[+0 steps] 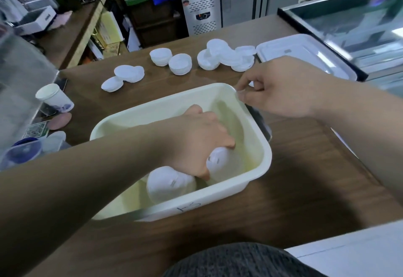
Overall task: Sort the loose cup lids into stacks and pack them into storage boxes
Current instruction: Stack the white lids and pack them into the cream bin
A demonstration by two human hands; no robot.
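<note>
Left hand [196, 143] of mine grips a stack of lids [222, 163] in the box [207, 202], which looks light and bendy, so I squeeze its sides softly, while my right hand [277, 89] pinches the rim.

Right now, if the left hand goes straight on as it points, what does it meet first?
Probably the storage box floor: the left hand angles down inside it, gripping a lid stack. Depth is unclear.

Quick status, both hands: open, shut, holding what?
Left hand: grip closed on a lid stack inside the storage box.
Right hand: pinching that box's far corner rim.
</note>
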